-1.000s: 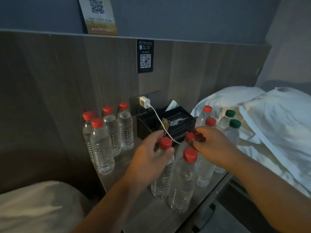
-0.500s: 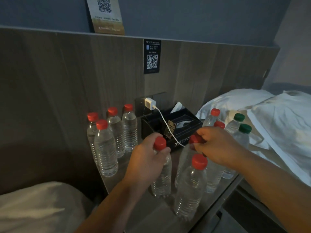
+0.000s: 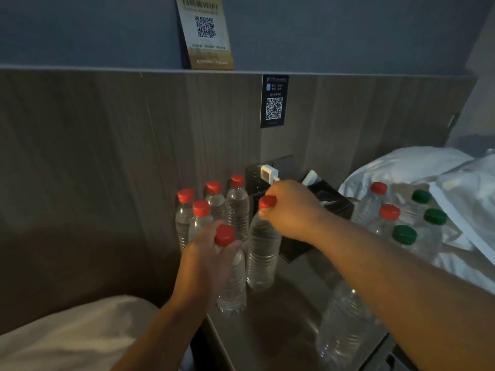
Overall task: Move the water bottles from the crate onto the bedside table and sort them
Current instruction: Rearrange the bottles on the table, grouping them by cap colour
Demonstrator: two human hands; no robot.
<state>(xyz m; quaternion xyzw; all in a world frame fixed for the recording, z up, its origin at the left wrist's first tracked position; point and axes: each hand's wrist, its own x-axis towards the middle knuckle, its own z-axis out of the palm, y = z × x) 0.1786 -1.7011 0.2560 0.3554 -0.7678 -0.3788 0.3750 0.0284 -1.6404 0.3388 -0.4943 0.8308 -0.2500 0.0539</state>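
Clear water bottles stand on the bedside table (image 3: 267,333). My left hand (image 3: 206,261) grips the neck of a red-capped bottle (image 3: 231,285) at the table's left front. My right hand (image 3: 290,207) holds another red-capped bottle (image 3: 261,253) by its top, just right of the first. Several red-capped bottles (image 3: 214,207) stand grouped against the wall on the left. On the right stand two red-capped bottles (image 3: 388,212) and three green-capped bottles (image 3: 404,234). One more bottle (image 3: 342,330) is partly hidden under my right forearm. No crate is in view.
A black tissue box (image 3: 332,204) sits at the back of the table beside a white charger (image 3: 269,172) plugged into the wall. White pillows (image 3: 428,167) lie to the right. A light cushion (image 3: 69,336) fills the lower left. A wood panel rises behind.
Both hands have carried their red-capped bottles leftward, up beside the group at the wall. The camera has turned left and moved closer.
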